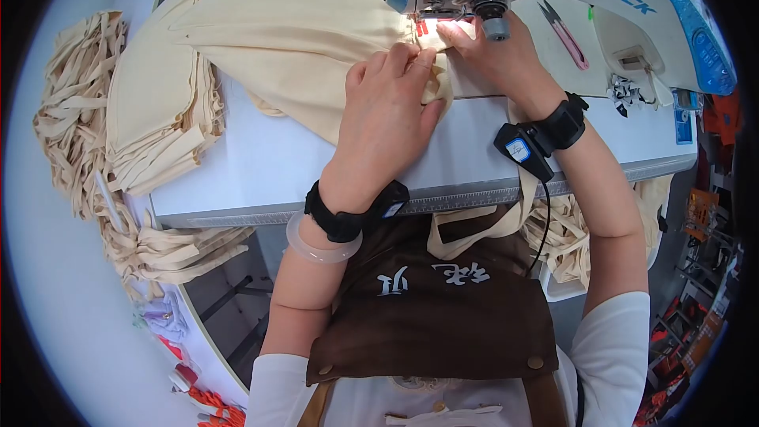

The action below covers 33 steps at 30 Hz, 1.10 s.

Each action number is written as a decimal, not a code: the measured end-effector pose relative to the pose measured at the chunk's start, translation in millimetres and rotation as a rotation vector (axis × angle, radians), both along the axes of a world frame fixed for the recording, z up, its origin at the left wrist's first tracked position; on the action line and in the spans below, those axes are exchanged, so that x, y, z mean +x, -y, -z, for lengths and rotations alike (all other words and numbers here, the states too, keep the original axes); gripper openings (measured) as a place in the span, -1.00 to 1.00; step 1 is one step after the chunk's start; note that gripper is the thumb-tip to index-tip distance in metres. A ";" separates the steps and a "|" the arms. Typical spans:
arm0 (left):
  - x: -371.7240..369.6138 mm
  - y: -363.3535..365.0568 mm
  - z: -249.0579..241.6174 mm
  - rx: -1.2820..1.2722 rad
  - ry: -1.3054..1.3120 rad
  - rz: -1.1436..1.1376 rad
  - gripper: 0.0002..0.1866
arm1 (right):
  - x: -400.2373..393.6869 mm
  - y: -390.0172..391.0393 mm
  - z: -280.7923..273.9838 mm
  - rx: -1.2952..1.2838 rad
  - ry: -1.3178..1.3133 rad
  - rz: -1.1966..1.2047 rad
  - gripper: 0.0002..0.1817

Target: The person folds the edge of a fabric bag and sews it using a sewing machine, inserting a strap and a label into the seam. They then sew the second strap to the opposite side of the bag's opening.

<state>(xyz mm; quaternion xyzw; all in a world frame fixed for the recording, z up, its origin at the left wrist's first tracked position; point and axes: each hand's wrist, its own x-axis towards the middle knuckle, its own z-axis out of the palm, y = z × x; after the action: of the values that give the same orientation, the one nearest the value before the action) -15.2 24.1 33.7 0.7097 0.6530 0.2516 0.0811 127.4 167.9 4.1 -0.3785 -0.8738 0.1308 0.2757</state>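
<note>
Cream fabric (292, 39) lies across the table and runs under the needle area of a sewing machine (632, 0), lit by its lamp. My left hand (387, 99) grips a bunched edge of that fabric just in front of the presser foot, fingers curled and thumb below. To the right of the foot, my right hand (502, 51) pinches the fabric's edge with its fingertips, partly hidden behind the machine head. A cream strap (526, 194) hangs over the table's front edge below my right wrist and loops onto the brown apron (435, 308).
Stacked cream fabric pieces (150, 111) lie at the left, beside a heap of straps (75, 111). Pink-handled thread snips (565, 35) rest right of the machine head. A white bin (565, 291) with more straps sits below the table. A black cable (545, 229) hangs from my right wrist.
</note>
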 end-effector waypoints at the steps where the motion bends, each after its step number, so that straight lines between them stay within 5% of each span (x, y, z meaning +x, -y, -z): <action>1: -0.3 -0.1 0.6 0.000 -0.002 0.001 -0.43 | -0.4 4.8 -3.5 -0.041 -0.076 0.028 -0.50; 10: -1.5 -2.1 1.0 0.007 -0.019 0.006 -0.41 | -3.0 -11.2 16.6 -0.059 0.082 0.040 -0.53; 18: -9.5 -7.0 -1.1 0.007 0.046 0.056 -0.45 | -1.9 -7.4 -0.5 -0.155 -0.107 -0.015 -0.61; 25: -13.7 -10.6 -6.8 -0.080 0.126 0.045 -0.50 | 7.2 -39.4 49.8 -0.238 -0.319 -0.171 -0.55; 33: -16.0 -17.0 -3.8 -0.067 0.139 0.015 -0.52 | 3.9 -40.7 28.3 0.004 0.149 -0.090 -0.46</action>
<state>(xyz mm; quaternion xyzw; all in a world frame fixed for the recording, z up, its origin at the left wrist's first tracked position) -31.3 41.1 37.5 0.6923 0.6485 0.2777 0.1519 131.3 208.6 -24.1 -0.3472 -0.9083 0.1130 0.2044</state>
